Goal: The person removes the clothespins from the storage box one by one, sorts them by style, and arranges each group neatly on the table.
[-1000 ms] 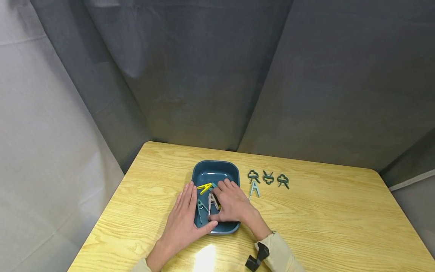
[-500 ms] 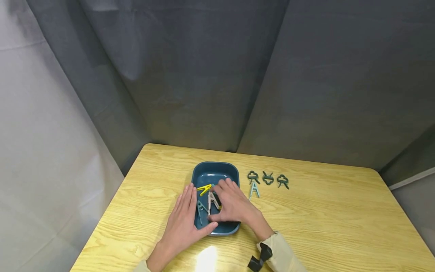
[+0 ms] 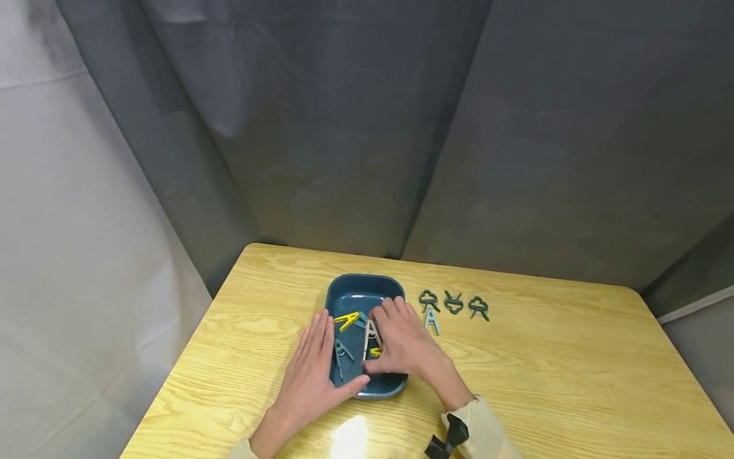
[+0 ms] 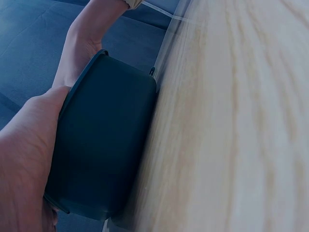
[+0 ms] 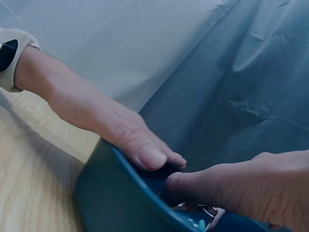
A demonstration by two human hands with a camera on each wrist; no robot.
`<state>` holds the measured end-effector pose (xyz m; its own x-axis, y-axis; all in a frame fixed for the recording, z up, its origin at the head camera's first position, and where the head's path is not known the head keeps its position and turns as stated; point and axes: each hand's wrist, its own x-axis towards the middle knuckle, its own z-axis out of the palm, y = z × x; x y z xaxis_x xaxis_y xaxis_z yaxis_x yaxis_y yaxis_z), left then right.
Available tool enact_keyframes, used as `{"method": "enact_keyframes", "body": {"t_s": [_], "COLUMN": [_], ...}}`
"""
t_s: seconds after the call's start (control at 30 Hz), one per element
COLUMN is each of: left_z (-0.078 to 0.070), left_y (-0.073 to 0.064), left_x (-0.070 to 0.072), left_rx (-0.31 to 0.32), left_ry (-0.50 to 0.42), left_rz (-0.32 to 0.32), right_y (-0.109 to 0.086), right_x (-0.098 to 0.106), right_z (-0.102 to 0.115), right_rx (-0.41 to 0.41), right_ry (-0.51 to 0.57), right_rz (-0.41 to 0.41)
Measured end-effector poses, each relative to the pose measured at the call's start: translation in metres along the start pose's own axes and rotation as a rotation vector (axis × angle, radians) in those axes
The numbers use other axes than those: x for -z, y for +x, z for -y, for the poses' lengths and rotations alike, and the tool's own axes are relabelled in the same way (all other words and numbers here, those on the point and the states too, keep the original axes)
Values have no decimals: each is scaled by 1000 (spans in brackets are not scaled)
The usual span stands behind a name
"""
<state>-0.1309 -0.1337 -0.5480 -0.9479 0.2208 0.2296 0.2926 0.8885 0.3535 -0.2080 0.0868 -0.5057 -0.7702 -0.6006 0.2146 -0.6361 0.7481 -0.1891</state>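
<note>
My left hand (image 3: 312, 373) rests along the left and near rim of a dark blue plastic bin (image 3: 357, 288), its fingers straight and the thumb spread over the near edge. Inside the bin, my right hand (image 3: 404, 341) pinches a pale beige clothespin (image 3: 366, 344) between thumb and fingers. A yellow clothespin (image 3: 346, 320), a blue clothespin (image 3: 362, 319) and a teal clothespin (image 3: 341, 354) lie on the bin floor to its left. Part of a second yellow clothespin (image 3: 375, 352) shows under my right palm. In the right wrist view, the bin wall (image 5: 116, 193) hides most of the contents.
Right of the bin, a row of dark green spring clips (image 3: 428, 299) lies on the wooden table (image 3: 545, 357). A light blue clothespin (image 3: 431, 322) lies just in front of the leftmost one. Grey curtains (image 3: 344, 127) hang behind the table.
My right hand has shifted slightly right inside the bin, and the beige clothespin has moved with it. More of the blue clothespin now shows. The left hand stays at the rim.
</note>
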Motion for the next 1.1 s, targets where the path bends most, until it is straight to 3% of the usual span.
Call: {"method": "enact_keyframes", "body": {"t_s": [0.27, 0.67, 0.93, 1.1], "left_z": [0, 0, -1, -1], "left_y": [-1, 0, 0, 0], "left_x": [0, 0, 0, 1], "left_rx": [1, 2, 4, -1], "left_ry": [1, -12, -14, -22], "left_rz": [-9, 2, -3, -13], "right_y": [-6, -19, -23, -28], "right_x": [12, 24, 28, 33], "right_z": [-10, -20, -24, -28], "right_rx": [-59, -99, -84, -119], "right_ry": [14, -5, 2, 10], "right_rz": [-5, -56, -86, -72]}}
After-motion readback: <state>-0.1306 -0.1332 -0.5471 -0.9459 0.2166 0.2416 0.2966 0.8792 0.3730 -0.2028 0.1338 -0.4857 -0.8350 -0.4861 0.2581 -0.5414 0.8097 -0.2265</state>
